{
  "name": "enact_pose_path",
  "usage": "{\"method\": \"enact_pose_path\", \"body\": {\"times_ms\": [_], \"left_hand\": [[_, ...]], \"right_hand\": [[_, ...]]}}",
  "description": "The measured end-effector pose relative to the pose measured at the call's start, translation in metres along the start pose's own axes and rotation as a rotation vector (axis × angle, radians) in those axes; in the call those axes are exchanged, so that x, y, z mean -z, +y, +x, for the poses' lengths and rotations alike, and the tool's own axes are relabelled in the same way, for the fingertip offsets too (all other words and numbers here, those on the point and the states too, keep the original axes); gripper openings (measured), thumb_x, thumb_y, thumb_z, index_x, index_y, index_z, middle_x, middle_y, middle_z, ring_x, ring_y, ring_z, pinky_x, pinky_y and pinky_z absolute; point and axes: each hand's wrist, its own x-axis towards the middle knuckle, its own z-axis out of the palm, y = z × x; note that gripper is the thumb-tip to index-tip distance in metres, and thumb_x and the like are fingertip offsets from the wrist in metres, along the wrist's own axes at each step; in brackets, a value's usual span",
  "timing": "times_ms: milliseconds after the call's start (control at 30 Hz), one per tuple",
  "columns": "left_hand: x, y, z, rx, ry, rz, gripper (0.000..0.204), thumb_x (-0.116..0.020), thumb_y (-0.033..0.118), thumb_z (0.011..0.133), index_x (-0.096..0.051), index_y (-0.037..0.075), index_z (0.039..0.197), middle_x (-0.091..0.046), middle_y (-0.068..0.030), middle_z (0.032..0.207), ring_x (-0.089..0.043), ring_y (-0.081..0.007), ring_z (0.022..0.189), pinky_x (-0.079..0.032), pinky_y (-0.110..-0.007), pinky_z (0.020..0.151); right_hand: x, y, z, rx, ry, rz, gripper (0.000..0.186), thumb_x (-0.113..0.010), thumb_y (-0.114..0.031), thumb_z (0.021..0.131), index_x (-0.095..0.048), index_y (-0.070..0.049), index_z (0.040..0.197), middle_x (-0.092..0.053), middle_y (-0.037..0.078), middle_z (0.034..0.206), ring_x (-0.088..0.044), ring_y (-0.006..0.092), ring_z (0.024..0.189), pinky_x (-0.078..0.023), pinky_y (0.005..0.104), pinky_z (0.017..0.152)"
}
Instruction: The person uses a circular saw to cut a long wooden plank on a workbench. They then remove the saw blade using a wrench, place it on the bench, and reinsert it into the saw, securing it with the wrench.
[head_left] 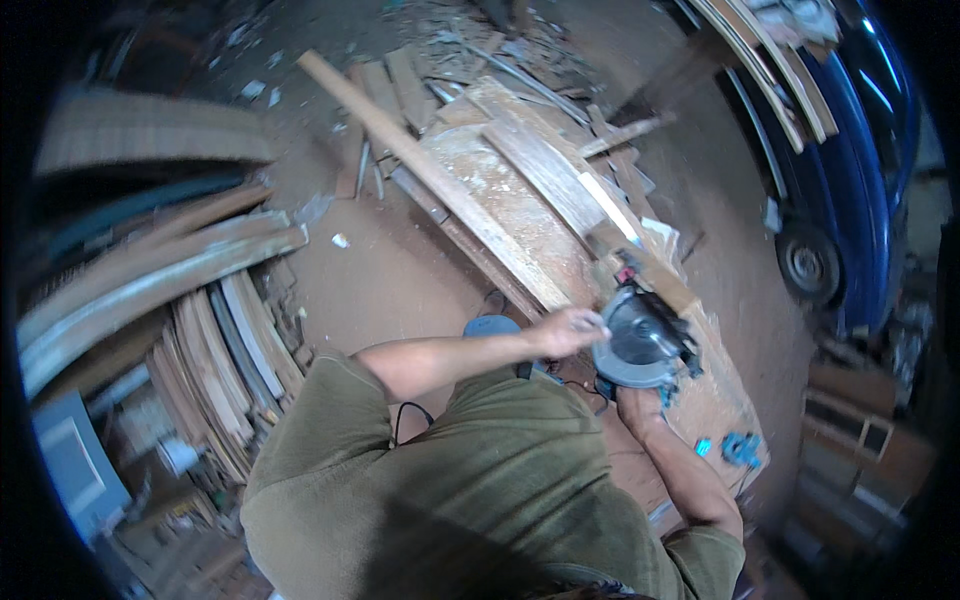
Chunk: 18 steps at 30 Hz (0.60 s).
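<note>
A circular saw (640, 335) with a round grey disc or guard and teal parts is tilted above the near part of the wooden workbench (735, 385). My right hand (638, 404) is closed around its teal handle, the fingers partly hidden beneath the saw. Just left of the round guard, my left hand (568, 333) reaches in with its fingertips close to the rim. Those fingers are blurred, and whether they touch the saw is unclear. A long wooden board (430, 170) lies along the bench's left side. Beyond the saw, a shorter wooden block (655, 275) rests on the bench.
A teal tool (741, 449) lies at the bench's near right corner. Stacked curved boards (160, 270) fill the left side. A blue car (850, 180) stands right, near more planks (775, 60). Wood scraps (520, 70) litter the far floor. A blue rounded object (490, 326) sits beside the bench.
</note>
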Motion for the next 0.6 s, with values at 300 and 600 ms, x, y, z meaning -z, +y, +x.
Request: {"method": "enact_pose_path", "body": {"times_ms": [300,600], "left_hand": [[0.070,0.111,0.012,-0.651,0.078,-0.241,0.078,-0.045,-0.016,0.091,-0.017,0.007,0.160,-0.023,-0.0145,0.164,-0.030,-0.0359,0.151,-0.039,-0.049,0.119],[-0.010,0.206,0.011,-0.850,-0.103,-0.069,0.090,-0.044,-0.019,0.086,-0.007,0.010,0.163,-0.007,-0.0169,0.168,-0.025,-0.0414,0.152,-0.045,-0.052,0.114]], "right_hand": [[0.099,-0.014,-0.131,-1.011,0.275,1.112,0.056,-0.073,-0.006,0.080,-0.057,0.004,0.133,-0.071,0.024,0.106,-0.070,0.0380,0.098,-0.054,0.0422,0.092],[-0.003,-0.106,-0.248,-1.714,0.560,1.888,0.027,-0.064,-0.003,0.085,-0.064,0.000,0.113,-0.060,0.006,0.069,-0.052,0.0158,0.046,-0.043,0.0299,0.040]]}}
